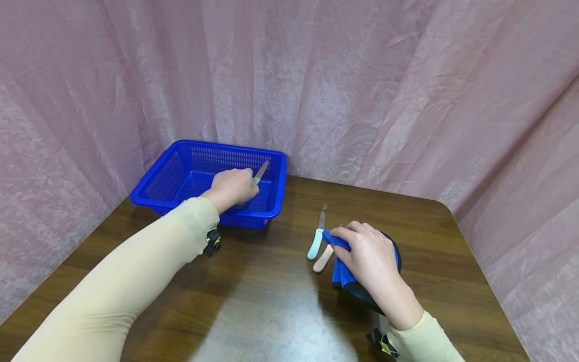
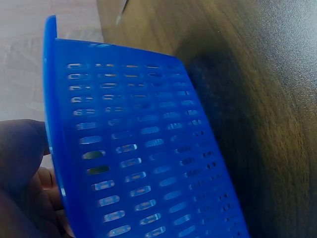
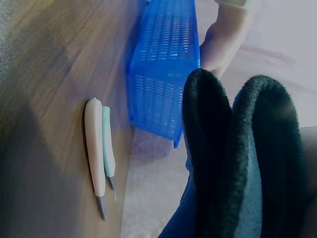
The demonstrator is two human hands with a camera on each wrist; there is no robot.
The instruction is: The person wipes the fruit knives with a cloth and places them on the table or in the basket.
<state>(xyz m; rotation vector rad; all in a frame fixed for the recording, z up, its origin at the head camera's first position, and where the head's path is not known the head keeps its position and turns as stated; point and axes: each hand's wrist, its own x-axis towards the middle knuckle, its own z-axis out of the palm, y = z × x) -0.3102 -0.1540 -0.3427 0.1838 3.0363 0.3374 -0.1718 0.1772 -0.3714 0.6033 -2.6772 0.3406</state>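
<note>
My left hand point(image 1: 232, 187) grips a small knife point(image 1: 261, 173) with a pale green handle, its blade pointing up and away inside the blue plastic basket point(image 1: 209, 147). In the left wrist view the basket wall point(image 2: 138, 144) hides most of that hand. At the right, my right hand point(image 1: 370, 256) pinches a blue cloth item point(image 1: 344, 275) with black edging; its kind is unclear. Its dark, thick folded edges point(image 3: 240, 134) fill the right wrist view's right side. Beside it lie a knife with a light blue handle point(image 1: 314, 245) and one with a pink handle point(image 1: 323, 259).
Everything stands on a brown wooden table point(image 1: 253, 301) with a rounded far right corner. A pink curtain point(image 1: 316, 90) hangs close behind the table and along its sides. The basket sits near the table's far left edge.
</note>
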